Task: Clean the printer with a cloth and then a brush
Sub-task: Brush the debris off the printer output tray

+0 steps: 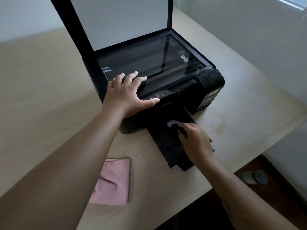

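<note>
A black printer [211, 80] stands on a beige table with its scanner lid [119, 19] raised upright and its output tray [166, 146] pulled out toward me. My left hand [127, 93] lies flat, fingers spread, on the printer's front left corner by the control panel. My right hand [194, 140] grips a small brush [173, 124] with a dark handle and pale bristles that touch the output tray. A pink cloth [113, 181] lies folded on the table at the front left, apart from both hands.
The table [41, 97] ends close on the right and front, with dark floor below. A grey and white object [254, 176] lies on the floor at the right. A pale wall rises behind the printer.
</note>
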